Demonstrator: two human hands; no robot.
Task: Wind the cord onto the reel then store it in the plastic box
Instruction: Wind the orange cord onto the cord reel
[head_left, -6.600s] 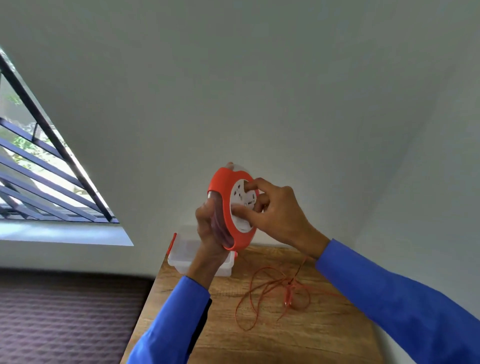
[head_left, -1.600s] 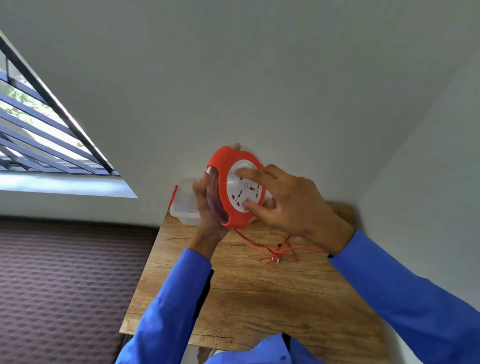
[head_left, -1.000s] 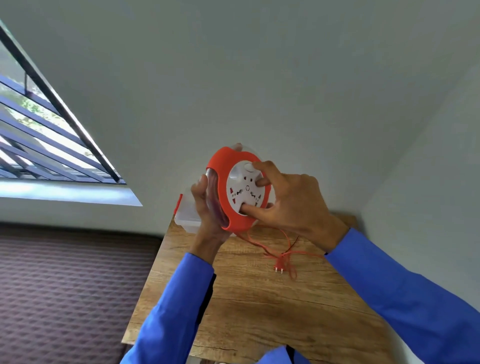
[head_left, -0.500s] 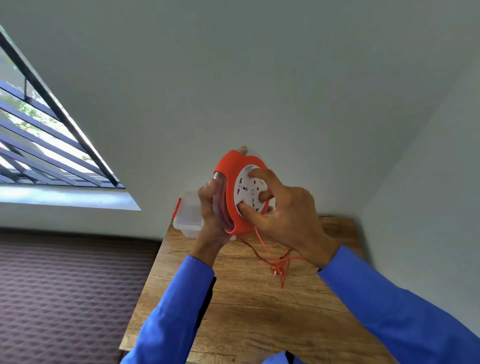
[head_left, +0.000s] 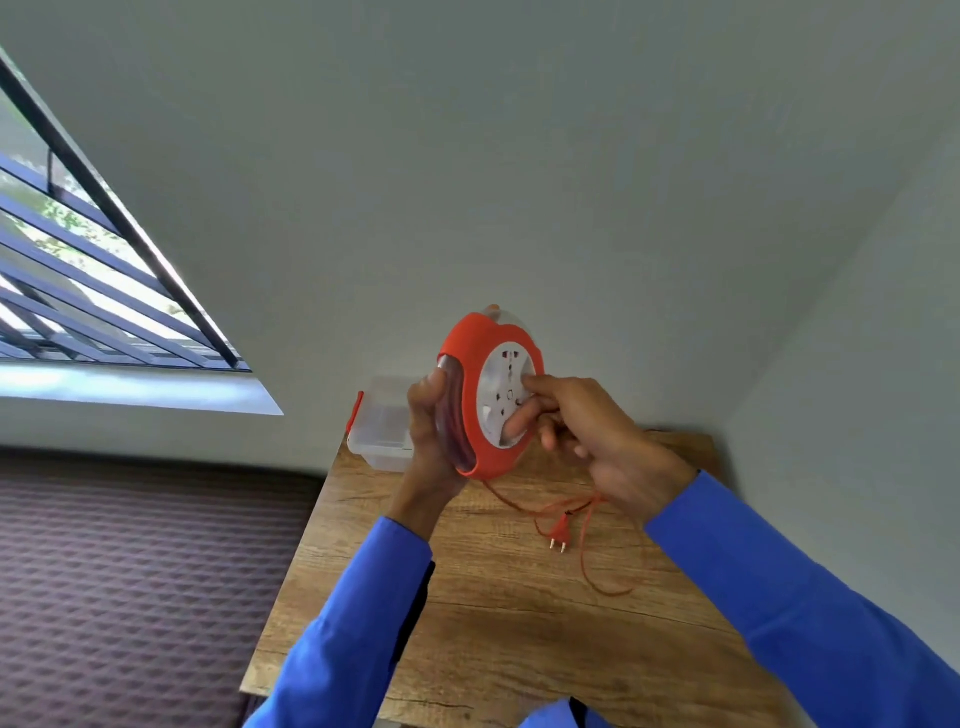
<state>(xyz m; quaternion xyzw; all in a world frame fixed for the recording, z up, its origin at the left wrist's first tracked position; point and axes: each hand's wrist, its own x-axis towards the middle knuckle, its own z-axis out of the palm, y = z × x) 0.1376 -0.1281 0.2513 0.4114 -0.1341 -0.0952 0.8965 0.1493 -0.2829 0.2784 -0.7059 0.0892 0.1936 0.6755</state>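
Counting first: one reel, one cord, one plug with two pins, one plastic box, one table, two hands; reel raised above the far part of the table, standing on edge, orange rim towards the viewer's left, white socket face turned to the right and slightly towards the camera; left hand wrapped around the clear rear side of the reel, thumb pressed on the edge, closed in a firm grasp; right hand partly curled, fingertips laid on the white face, remaining fingers folded towards the palm; whether anything is pinched there, cannot tell.

Hidden or unclear: back of reel covered by left palm; wound turns seen only dimly through the clear casing; near corner of box concealed behind left hand, lid position hard to judge; socket markings too small to read.

Loose cord dropping from the reel's lower edge to the table, trailing right and towards the camera in a loop; plug lying flat among it, pins aimed at the near table edge; box at the far-left corner against the wall, just behind the reel.
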